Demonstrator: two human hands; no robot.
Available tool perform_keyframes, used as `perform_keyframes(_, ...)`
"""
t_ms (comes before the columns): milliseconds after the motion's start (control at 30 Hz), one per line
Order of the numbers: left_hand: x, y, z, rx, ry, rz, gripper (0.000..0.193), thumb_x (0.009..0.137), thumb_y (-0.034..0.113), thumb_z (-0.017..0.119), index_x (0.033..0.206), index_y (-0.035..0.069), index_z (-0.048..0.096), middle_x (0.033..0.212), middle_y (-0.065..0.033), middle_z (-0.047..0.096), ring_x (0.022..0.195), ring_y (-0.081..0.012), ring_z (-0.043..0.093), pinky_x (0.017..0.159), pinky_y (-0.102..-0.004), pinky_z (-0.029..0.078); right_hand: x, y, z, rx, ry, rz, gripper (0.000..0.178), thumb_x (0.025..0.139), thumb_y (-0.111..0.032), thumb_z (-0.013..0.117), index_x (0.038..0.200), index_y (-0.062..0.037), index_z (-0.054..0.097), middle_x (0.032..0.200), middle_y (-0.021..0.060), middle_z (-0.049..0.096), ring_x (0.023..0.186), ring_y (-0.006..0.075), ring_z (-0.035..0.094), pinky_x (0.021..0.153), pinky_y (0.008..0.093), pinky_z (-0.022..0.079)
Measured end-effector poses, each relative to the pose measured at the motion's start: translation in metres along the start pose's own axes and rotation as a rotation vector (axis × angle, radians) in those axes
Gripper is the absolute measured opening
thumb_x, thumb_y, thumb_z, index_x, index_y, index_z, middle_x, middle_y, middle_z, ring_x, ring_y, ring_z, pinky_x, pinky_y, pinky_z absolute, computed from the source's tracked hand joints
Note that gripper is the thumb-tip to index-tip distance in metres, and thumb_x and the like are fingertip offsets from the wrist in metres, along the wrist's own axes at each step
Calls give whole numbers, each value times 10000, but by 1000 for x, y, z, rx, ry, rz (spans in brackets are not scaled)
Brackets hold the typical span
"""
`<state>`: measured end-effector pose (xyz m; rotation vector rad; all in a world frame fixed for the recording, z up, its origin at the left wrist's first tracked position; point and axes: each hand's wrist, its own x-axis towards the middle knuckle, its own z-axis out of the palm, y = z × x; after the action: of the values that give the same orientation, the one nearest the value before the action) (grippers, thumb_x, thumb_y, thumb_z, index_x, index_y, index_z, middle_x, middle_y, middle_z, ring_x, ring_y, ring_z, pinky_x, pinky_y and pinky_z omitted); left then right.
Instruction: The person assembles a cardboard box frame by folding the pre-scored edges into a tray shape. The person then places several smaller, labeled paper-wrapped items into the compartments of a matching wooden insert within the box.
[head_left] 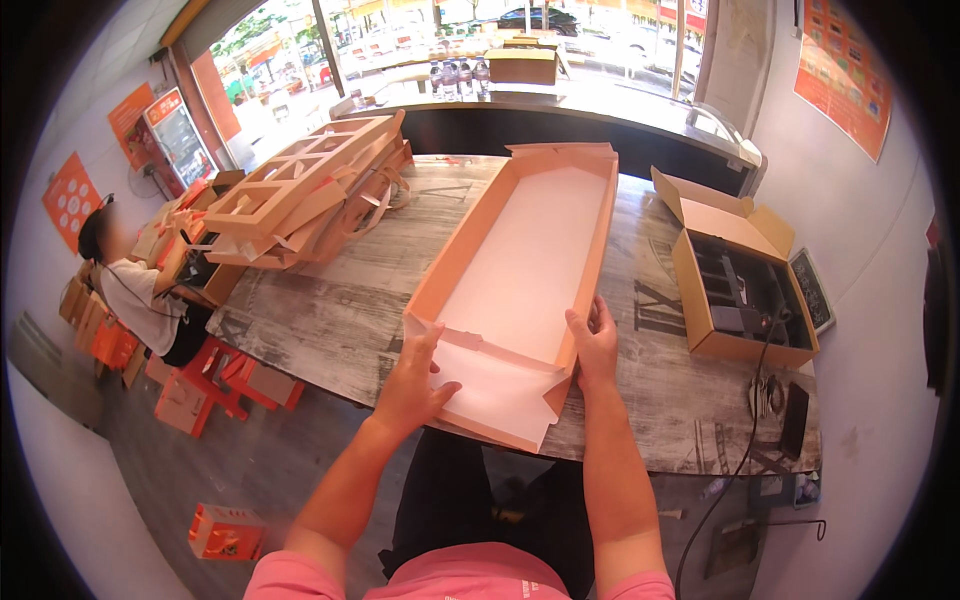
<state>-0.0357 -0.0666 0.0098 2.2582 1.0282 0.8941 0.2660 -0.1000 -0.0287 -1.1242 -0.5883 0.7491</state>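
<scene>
A long, shallow cardboard box, orange-brown outside and white inside, lies lengthwise on the table in front of me. Its near end wall is folded down, leaving a white flap that slopes toward me over the table edge. My left hand holds the near left corner, with the thumb spread over the flap and the index finger along the side wall. On the other side, my right hand grips the right wall near the same end, thumb against the wall. Some of its fingers are hidden.
A stack of window-cut cardboard boxes with ribbons stands at the table's left. To the right is an open carton holding black items, with a black cable nearby. At the left, a person sits beside red stools.
</scene>
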Motion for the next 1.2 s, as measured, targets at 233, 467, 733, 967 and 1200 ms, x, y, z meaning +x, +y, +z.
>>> perform_keyframes(233, 37, -13, 9, -79, -125, -109, 823, 868, 132, 836, 1570, 104, 408, 1165, -116, 641, 763, -176, 636, 725, -317, 569, 3, 8, -7, -221, -20, -78, 1024, 820, -305, 882, 1604, 45, 325, 1645, 245, 340, 1540, 360, 332, 1233, 433, 336)
perform_keyframes(467, 48, -19, 24, -197, -124, -130, 739, 915, 85, 794, 1552, 78, 420, 1198, -105, 653, 811, -123, 646, 743, -270, 567, -8, -9, -2, -545, -61, -228, 1101, 721, -340, 939, 1599, -1, 368, 1684, 265, 239, 1570, 400, 257, 1251, 458, 303)
perform_keyframes(733, 43, -32, 33, -496, -68, -153, 643, 933, 82, 770, 1500, 90, 465, 1248, -105, 627, 994, -151, 660, 765, -281, 580, -13, -14, -3, -707, -193, -290, 1170, 643, -396, 992, 1589, -36, 405, 1700, 292, 174, 1590, 393, 217, 1266, 464, 273)
perform_keyframes(967, 38, -40, 31, -731, -33, -243, 495, 946, 69, 752, 1394, 80, 543, 1167, -74, 660, 1034, -159, 669, 811, -293, 577, -12, -14, -3, -723, -218, -301, 1159, 654, -429, 985, 1581, -26, 415, 1696, 299, 163, 1581, 421, 219, 1261, 479, 283)
perform_keyframes(1200, 32, -54, 34, -1064, 181, -136, 314, 1027, 100, 645, 1333, 110, 572, 1082, -59, 682, 955, -153, 664, 770, -305, 558, -13, -5, 1, -783, -191, -363, 1064, 709, -426, 959, 1552, -16, 454, 1691, 299, 172, 1565, 427, 257, 1245, 484, 313)
